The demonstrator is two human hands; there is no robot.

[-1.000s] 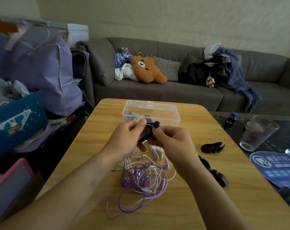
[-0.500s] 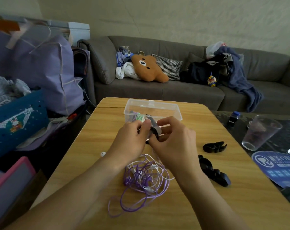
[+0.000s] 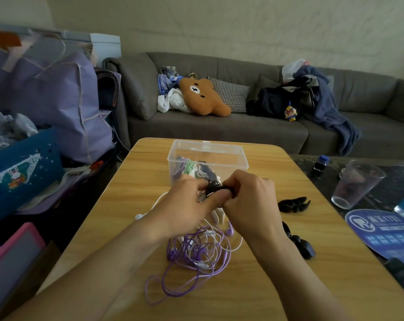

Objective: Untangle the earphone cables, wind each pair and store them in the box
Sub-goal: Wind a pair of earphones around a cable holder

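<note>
Black earphone bundle (image 3: 216,188), gripped by both hands, hides the box (image 3: 231,156) front.

I am wearing nothing on my forearms: both are showing bare up to the frame's edge, with no sleeve reaching them. My left hand (image 3: 187,205) and right hand (image 3: 249,205) are carrying no rings, watch or gloves.

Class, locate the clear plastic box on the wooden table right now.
In the head view, the clear plastic box stands at the far middle of the wooden table, just beyond the left hand and right hand.
</note>
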